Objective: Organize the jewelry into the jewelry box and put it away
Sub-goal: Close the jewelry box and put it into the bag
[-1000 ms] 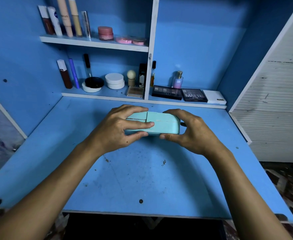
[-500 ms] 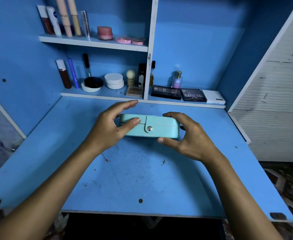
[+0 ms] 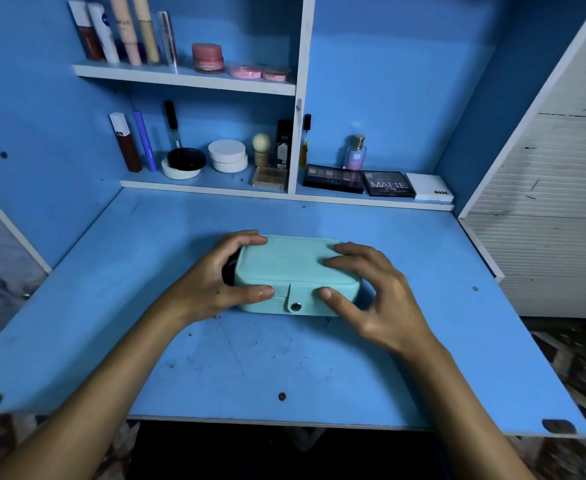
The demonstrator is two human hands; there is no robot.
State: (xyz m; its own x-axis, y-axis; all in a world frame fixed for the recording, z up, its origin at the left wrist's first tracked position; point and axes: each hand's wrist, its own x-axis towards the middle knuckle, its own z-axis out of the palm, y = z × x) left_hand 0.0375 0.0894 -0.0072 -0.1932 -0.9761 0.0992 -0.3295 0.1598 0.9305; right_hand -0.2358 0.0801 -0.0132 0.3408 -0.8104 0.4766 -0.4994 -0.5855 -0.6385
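With the box shut and its snap tab fastened on the near face, you are at the closing stage of the task: no loose jewelry shows on the desk, so judge the sorting as done and the putting away as the step in hand.

Head view:
- The box sits flat on the desk, roughly at its middle, well short of the lower shelf.
- Your left hand grips the left end of the box. The fingers curl over the far top corner and the thumb presses the front face just left of the tab.
- Your right hand grips the right end. The fingers lie curved on the lid and the thumb presses the front face just right of the tab.
- A small dark gap shows between your left palm and the end of the box; what lies in it cannot be told.

Next move, as a judgement:
1. Lift the box level with both hands so the contents do not shift.
2. Choose a free spot. The lower shelf is crowded with compacts and palettes, so clearance looks tight; the taller bay above the palettes appears the roomier option.
3. Keep the tab facing you and avoid knocking the perfume bottle.
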